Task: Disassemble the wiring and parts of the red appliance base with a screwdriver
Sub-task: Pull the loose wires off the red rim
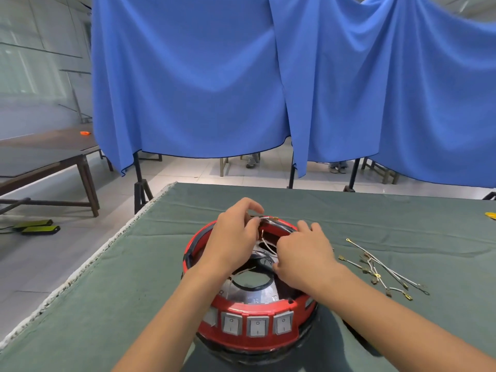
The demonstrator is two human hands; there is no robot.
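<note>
in the head view, the round red plastic appliance base (252, 288) sits on the green cloth-covered surface (134, 291), near its front edge and right before the person, with its open top facing up, so that both hands can reach down into it.

the left hand (233, 237) is over the far left part of the rim. its thumb and forefinger are closed together on a thin white wire with a brass end tab (265, 218), held up just above the far rim. this looks like a pull to draw the wire clear of its terminal.

the right hand (303, 256) lies over the right side of the opening with its fingers (308, 226) curled down toward the inside. whether they have hold of a wire or only press on the base to steady it, i cannot tell; the grip is hidden by the hand itself.

a loose heap of thin white wires with brass terminals (381, 269) lies on the surface to the right of the base, apart from it, probably put aside as finished. no screwdriver shows in either hand.

the base is a red ring with a dark lower skirt. three grey rocker switches (257, 324) sit in a row on the near face. inside there is a silvery metal plate with a large round black-rimmed hole (251, 281), and a few thin wires still run across the far part. a small yellow object (490, 215) lies at the right edge of the surface.
</note>
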